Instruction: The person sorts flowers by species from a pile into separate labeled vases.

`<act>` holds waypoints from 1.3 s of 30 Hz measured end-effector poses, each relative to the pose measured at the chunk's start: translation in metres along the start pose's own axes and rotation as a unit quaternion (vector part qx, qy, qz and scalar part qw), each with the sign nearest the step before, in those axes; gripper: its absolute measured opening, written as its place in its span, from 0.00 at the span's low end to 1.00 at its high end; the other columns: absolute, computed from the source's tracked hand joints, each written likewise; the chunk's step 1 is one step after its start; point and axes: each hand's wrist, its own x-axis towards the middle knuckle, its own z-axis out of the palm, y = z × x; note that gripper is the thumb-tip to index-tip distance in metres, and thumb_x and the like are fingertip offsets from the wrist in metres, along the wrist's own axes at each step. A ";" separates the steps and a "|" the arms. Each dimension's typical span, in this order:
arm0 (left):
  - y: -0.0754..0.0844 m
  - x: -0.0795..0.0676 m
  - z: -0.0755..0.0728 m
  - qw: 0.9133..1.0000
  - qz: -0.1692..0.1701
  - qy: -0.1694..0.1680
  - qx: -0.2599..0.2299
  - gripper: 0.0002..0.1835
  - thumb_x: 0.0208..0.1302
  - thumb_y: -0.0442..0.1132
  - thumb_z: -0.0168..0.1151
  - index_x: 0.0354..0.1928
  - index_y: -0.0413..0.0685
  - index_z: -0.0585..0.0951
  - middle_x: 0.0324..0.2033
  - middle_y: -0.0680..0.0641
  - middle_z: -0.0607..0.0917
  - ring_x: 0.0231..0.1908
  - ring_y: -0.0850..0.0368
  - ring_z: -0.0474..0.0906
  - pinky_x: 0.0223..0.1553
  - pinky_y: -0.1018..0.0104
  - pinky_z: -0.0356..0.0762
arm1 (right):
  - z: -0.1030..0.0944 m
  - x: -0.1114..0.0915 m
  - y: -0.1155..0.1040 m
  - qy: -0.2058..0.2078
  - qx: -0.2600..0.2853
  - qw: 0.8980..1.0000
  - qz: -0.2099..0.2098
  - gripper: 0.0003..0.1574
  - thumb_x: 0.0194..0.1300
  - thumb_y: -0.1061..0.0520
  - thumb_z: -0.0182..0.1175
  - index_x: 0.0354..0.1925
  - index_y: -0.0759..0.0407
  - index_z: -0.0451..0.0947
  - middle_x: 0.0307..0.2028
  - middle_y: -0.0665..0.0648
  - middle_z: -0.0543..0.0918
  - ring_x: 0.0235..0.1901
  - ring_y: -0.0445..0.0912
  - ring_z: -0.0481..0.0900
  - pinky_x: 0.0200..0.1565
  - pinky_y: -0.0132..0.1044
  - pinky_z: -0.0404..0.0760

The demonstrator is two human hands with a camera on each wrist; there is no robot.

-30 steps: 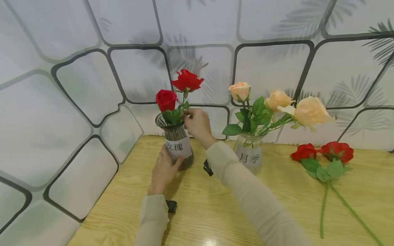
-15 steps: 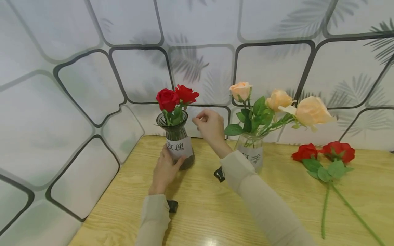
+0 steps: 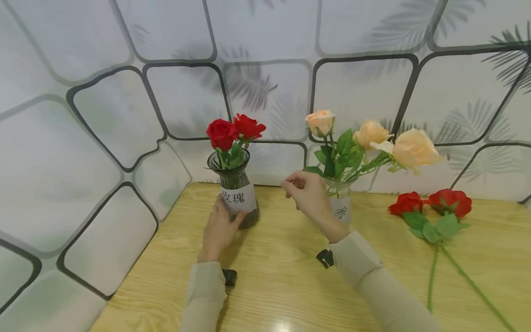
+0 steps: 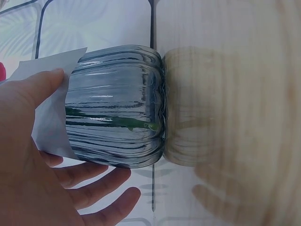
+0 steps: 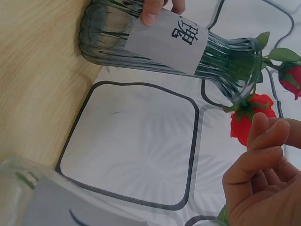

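Observation:
My left hand [image 3: 219, 233] holds the lower body of a dark ribbed glass vase [image 3: 250, 220] at the left. In the left wrist view its thumb presses the paper label [image 4: 51, 113], and a green stem [image 4: 117, 123] shows inside the glass. Two red roses [image 3: 221, 133] stand in this vase, blooms above the rim. My right hand [image 3: 308, 196] hangs in the air between the vases, holding nothing. Its fingers are loosely curled, thumb near the index finger, as the right wrist view shows. Just behind it is a clear vase [image 3: 341, 207], partly hidden by the hand.
Peach roses [image 3: 415, 148] lean out of the clear vase toward the right. Two more red roses [image 3: 450, 203] lie on the wooden table [image 3: 274, 286], their stems [image 3: 473, 283] pointing to the front right. A patterned white backdrop [image 3: 269, 101] rises behind the table.
The farther red rose has dropped lower into the dark vase. My right hand has let go of it and moved right and down. The left hand has kept its hold on the vase.

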 end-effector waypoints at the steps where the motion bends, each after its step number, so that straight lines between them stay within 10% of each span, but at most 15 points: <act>1: 0.000 0.000 0.000 1.000 -0.001 0.000 0.000 0.46 0.60 0.59 0.54 0.68 0.38 0.46 0.59 0.34 0.64 0.58 0.40 0.64 0.54 0.46 0.64 | -0.003 -0.003 0.001 -0.005 0.009 1.000 0.001 0.07 0.61 0.57 0.60 0.29 0.58 0.80 0.18 0.56 0.79 0.06 0.50 0.68 0.10 0.37 0.69; 39: 0.002 -0.001 -0.002 1.000 -0.009 -0.011 -0.008 0.46 0.61 0.58 0.53 0.69 0.39 0.44 0.61 0.34 0.62 0.59 0.39 0.61 0.56 0.45 0.63 | -0.071 -0.068 0.041 -0.020 -0.001 0.997 0.076 0.12 0.61 0.56 0.61 0.38 0.65 0.79 0.22 0.58 0.80 0.09 0.46 0.67 0.14 0.36 0.71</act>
